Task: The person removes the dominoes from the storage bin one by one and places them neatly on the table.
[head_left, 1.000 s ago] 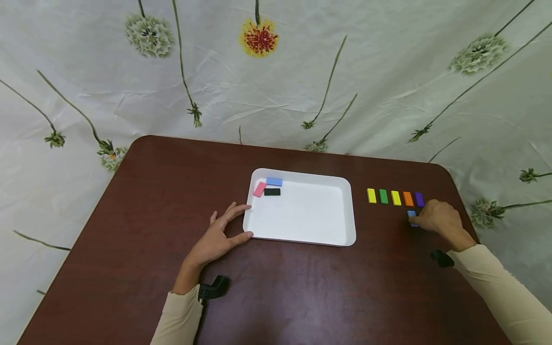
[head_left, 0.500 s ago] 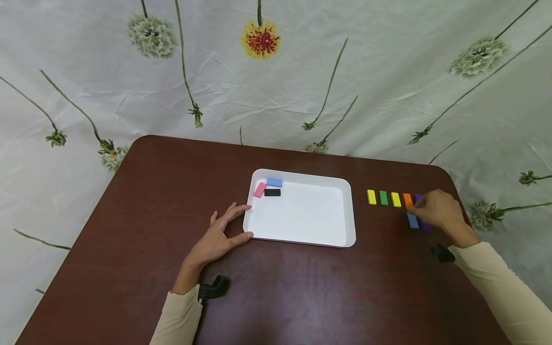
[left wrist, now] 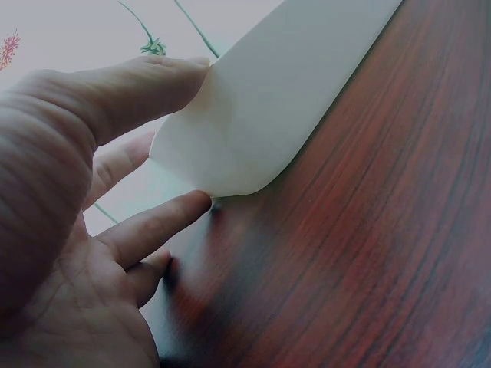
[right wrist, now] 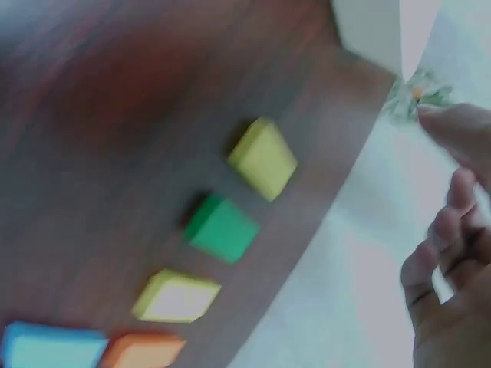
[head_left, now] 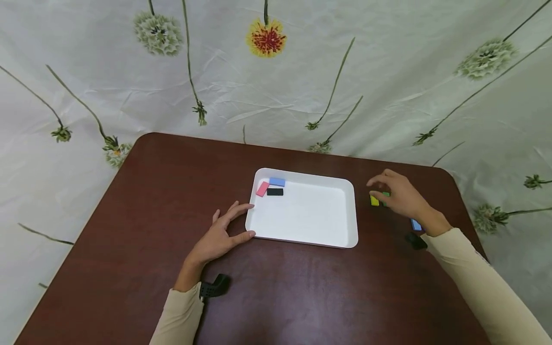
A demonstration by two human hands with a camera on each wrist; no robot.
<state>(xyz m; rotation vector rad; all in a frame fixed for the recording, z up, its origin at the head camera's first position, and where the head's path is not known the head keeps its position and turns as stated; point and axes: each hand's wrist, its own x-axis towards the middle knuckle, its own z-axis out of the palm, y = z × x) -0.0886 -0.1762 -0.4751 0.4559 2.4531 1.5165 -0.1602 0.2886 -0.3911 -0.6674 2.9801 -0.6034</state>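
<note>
My left hand (head_left: 220,242) touches the white tray (head_left: 310,215) at its left side, thumb and fingers spread; the left wrist view has the thumb and a fingertip right at the tray's edge. Near the row of small blocks right of the tray is my right hand (head_left: 398,195), thumb and index finger apart with nothing between them. Beneath it in the head view, a yellow block (head_left: 374,201) and a green block (head_left: 386,194) partly show. A second yellow block (right wrist: 176,297) and an orange block (right wrist: 144,349) appear in the right wrist view, hidden in the head view.
Inside the tray's far left corner lie a pink block (head_left: 262,189), a blue block (head_left: 277,182) and a black block (head_left: 275,191). Another blue block (head_left: 416,224) lies by the right wrist. A flowered cloth (head_left: 241,86) hangs behind the brown table (head_left: 302,297).
My right hand has moved left from the blue block, past the purple and orange blocks, to the row's tray end. The left hand stays at the tray.
</note>
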